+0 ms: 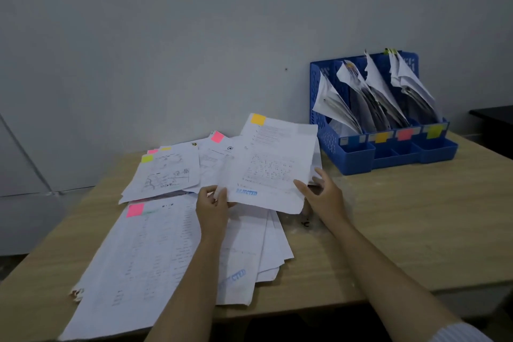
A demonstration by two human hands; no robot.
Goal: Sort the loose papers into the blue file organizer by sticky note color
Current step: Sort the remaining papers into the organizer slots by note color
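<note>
Your left hand (212, 203) pinches the orange-tagged sheet (273, 164); right hand (323, 194) spread beside it; blue organizer (330, 141), orange slot (382, 136), at 2 o'clock, nearer your right.

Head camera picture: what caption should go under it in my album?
Left hand holds an orange-tagged paper above loose papers, near the blue file organizer.

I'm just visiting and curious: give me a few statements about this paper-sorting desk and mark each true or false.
1. The left hand grips a sheet with an orange sticky note. True.
2. The blue file organizer holds no papers. False: all four slots hold papers.
3. The right hand rests flat on the table. False: it is at the lifted sheet's right edge.
4. The sheet bears a blue REJECTED stamp. True.
</note>
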